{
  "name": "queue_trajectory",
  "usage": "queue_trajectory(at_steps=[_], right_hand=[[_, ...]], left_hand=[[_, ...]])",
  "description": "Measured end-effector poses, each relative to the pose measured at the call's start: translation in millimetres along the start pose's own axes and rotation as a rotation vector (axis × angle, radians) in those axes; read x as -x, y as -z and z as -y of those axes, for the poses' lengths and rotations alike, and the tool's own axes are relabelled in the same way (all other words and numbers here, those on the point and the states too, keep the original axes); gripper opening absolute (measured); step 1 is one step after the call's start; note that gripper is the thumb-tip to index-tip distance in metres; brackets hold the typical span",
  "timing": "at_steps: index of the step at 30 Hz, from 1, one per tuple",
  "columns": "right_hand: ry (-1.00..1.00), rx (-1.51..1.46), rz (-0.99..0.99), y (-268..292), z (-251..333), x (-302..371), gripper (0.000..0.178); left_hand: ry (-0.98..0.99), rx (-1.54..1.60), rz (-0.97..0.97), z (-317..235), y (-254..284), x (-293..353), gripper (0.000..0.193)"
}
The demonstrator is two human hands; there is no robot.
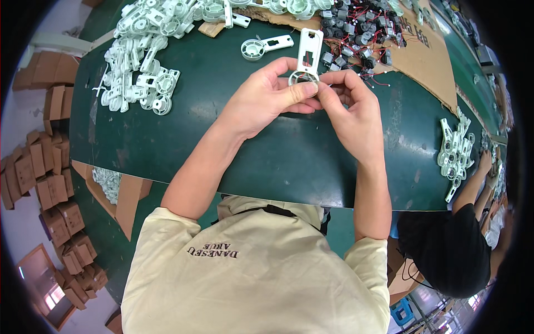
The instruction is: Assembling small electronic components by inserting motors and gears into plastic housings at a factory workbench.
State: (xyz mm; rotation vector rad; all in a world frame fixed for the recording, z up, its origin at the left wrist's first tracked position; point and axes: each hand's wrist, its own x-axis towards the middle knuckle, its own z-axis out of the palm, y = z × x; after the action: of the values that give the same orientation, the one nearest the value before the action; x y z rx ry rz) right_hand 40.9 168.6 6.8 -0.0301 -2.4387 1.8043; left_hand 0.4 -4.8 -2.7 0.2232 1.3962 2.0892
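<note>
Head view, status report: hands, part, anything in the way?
Left hand gripping white plastic ring-ended bracket. Right hand at its near end, grip hidden. Held over dark green tabletop. Grey motors with red wires piled beyond.

One left hand (258,103) and one right hand (355,108) hold one white part (310,46); one loose white part (266,45) lies far on the bench (272,153). Overlapping, uncountable pieces form one left white heap (142,28), one right white heap (455,150) and one far motor heap (361,28). One blue stool (401,312) stands near right.
</note>
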Motion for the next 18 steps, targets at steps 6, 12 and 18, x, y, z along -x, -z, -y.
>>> queue_trajectory(at_steps=[6,12,18], right_hand=[[-0.134,-0.361,-0.021,-3.2,3.2,-3.7,0.020],[-0.262,-0.666,0.041,-5.3,-3.4,-4.9,0.022],[-0.250,-0.655,0.007,-12.2,1.1,-3.1,0.025]], left_hand=[[-0.042,-0.016,-0.029,0.1,-9.7,2.0,0.038],[-0.175,-0.119,-0.075,14.5,-20.3,2.7,0.037],[-0.205,-0.203,-0.105,14.7,-22.6,2.0,0.035]])
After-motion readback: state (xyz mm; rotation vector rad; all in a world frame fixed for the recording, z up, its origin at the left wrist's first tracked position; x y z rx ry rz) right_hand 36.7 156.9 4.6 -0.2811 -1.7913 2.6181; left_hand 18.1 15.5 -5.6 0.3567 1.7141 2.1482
